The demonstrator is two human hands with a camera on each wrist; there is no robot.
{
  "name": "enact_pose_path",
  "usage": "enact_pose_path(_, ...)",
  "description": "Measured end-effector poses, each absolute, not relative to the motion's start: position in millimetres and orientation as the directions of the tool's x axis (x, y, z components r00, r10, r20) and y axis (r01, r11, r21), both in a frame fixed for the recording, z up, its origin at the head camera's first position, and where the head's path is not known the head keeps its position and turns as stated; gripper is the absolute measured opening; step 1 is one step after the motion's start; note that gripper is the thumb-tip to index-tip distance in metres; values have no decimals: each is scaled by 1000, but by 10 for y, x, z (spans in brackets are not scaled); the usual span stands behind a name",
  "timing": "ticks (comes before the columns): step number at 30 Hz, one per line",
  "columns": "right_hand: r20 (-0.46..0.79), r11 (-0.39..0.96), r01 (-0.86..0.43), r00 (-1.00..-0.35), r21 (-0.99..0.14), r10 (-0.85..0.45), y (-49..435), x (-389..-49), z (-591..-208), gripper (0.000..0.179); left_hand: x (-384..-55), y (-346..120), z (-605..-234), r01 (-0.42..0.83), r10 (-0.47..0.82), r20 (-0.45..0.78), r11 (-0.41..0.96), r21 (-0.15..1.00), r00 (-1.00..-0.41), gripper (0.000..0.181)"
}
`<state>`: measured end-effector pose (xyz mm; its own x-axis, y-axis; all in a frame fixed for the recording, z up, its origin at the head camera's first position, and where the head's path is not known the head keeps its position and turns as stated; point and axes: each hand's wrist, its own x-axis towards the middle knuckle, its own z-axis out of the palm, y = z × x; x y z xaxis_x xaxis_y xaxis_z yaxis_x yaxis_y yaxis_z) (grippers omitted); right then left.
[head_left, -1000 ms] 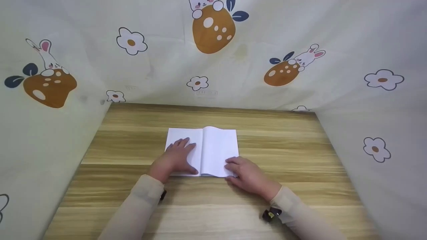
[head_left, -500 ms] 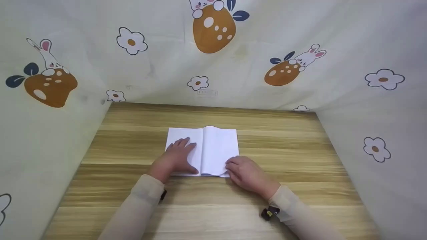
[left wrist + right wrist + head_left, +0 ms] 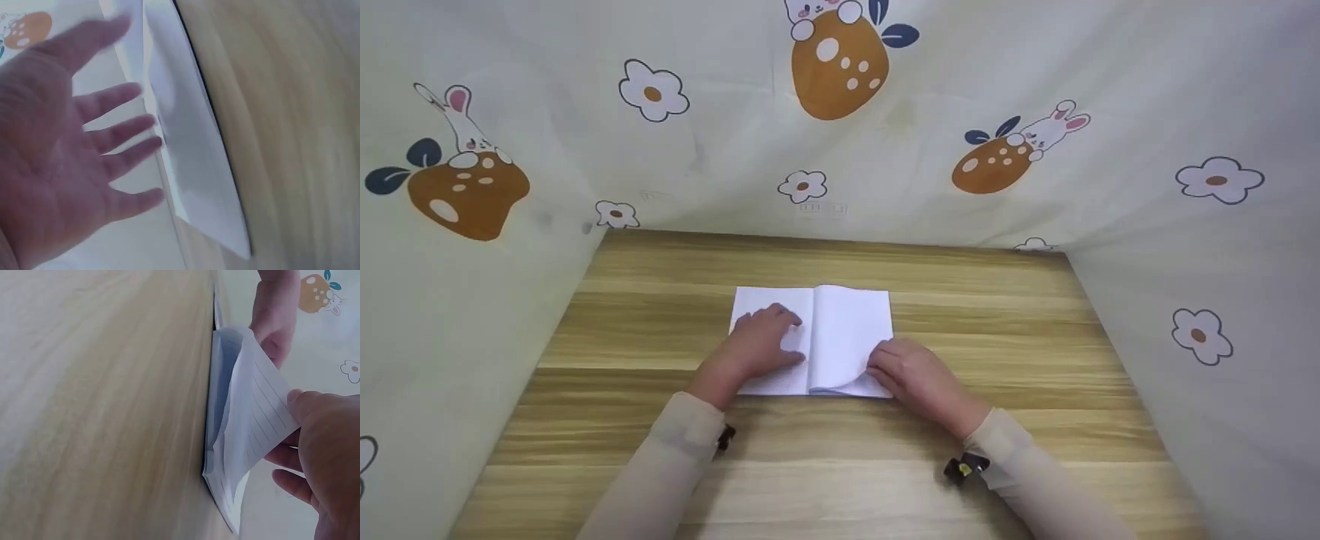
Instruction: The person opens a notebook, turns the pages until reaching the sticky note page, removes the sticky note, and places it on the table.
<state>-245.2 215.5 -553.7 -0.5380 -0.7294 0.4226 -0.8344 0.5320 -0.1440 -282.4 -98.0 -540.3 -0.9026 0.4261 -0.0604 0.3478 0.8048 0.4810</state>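
An open notebook [image 3: 844, 322] with white pages lies on the wooden table. Over its left page is my left hand [image 3: 761, 341], fingers spread and thumb toward the spine; in the left wrist view the fingertips [image 3: 149, 121] meet the page. My right hand [image 3: 919, 375] pinches the lower outer corner of a right-hand page between thumb and fingers. That corner is lifted and curls up. In the right wrist view the raised page [image 3: 264, 405] shows printed lines, and more leaves lie below it.
The wood-grain table [image 3: 997, 315] reaches around the notebook on all sides. Pale cloth [image 3: 720, 150] printed with rabbits and flowers hangs at the back, left and right. A small dark device [image 3: 966, 469] sits at the right cuff, another [image 3: 725, 437] at the left.
The right hand has shifted slightly up the page's edge and raised its corner from the leaves below. The left hand's thumb has drawn up from the page bottom toward the fingers.
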Motion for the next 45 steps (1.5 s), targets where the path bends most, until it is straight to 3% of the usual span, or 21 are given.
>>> enact_pose_path(4, 424, 530, -830, -550, -176, -720, 2140, -2467, -5512, 6, -2760, -815, -5341, 442, 481, 78, 715, 541, -873, 40)
enact_pose_path(11, 449, 524, -817, -572, -241, -686, 2138, -2466, -5481, 12, -2549, -483, -5286, 532, 603, 88, 616, 581, -793, 44)
enact_pose_path(16, 465, 507, -819, -571, -269, -676, 2161, -2456, -5454, 11, -2496, -303, -5289, 554, 600, 101, 644, 529, -794, 40)
enact_pose_path(23, 469, 506, -818, -573, -274, -672, 2171, -2445, -5438, 6, -2485, -182, -5325, 573, 585, 145, 659, 487, -798, 12)
enact_pose_path(29, 480, 517, -814, -576, -264, -662, 2191, -2431, -5414, 10, -2479, -169, -5322, 568, 578, 151, 660, 493, -802, 13)
enact_pose_path(36, 511, 625, -718, -678, -307, -528, 2258, -2411, -5353, 38, -2474, -178, -5301, 496, 521, 127, 671, 550, -844, 14)
enact_pose_path(45, 462, 729, -535, -822, -426, -333, 2380, -2460, -5430, 45, -2452, -263, -5141, 439, 453, 141, 666, 604, -880, 18)
